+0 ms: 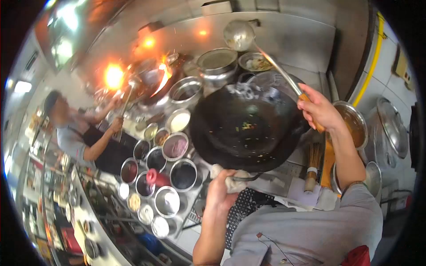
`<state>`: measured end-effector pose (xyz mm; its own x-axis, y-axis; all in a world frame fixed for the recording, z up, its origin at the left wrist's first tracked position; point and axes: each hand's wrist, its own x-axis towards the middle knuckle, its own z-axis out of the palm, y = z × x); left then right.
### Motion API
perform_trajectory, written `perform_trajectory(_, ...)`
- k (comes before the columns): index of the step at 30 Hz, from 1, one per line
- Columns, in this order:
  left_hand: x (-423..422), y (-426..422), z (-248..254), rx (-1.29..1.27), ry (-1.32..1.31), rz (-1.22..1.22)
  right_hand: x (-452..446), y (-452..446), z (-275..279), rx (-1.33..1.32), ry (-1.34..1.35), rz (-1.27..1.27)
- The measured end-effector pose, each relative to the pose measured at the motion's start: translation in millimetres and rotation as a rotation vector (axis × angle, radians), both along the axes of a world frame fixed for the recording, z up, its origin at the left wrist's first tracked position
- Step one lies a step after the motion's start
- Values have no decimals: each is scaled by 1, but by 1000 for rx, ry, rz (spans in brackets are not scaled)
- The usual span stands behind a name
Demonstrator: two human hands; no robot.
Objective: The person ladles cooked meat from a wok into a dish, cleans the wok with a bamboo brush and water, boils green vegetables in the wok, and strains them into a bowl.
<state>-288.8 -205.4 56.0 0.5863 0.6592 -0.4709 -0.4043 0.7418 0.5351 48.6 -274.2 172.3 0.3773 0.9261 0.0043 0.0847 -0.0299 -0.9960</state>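
A large black wok (248, 128) sits in front of me, with small yellow and green food bits (249, 127) scattered on its bottom and side. My left hand (220, 189) is closed around the wok's handle (249, 178) at the near rim, with a pale folded cloth (235, 182) between. In my right hand (320, 107) is a ladle's wooden handle; the ladle's metal shaft (284, 73) slants up and away over the wok's far right side. Its round metal bowl (239, 36) appears held above the pots at the back.
Several metal seasoning containers (183, 174) crowd the counter left of the wok. At left, a co-worker (95, 137) holds a ladle near flaring flames (114, 76). A bamboo brush (312, 170) and a pot of brown liquid (353, 124) stand right. Behind are pots (217, 61).
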Motion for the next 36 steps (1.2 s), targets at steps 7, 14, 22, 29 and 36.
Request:
perform_trajectory(7,148,69,-31,-74,-55,-351,103,179,-35,-114,-148,-6)
perform_trajectory(14,206,83,-88,-156,32,-323,120,359,-85,-202,-400,-78)
perform_trajectory(22,110,97,-90,295,479,-168,122,439,-102,-156,887,59)
perform_trajectory(29,14,134,-177,629,882,-101,101,327,-49,99,1330,253)
perform_trajectory(36,28,98,-139,1295,1388,123,66,173,-22,32,1171,68)
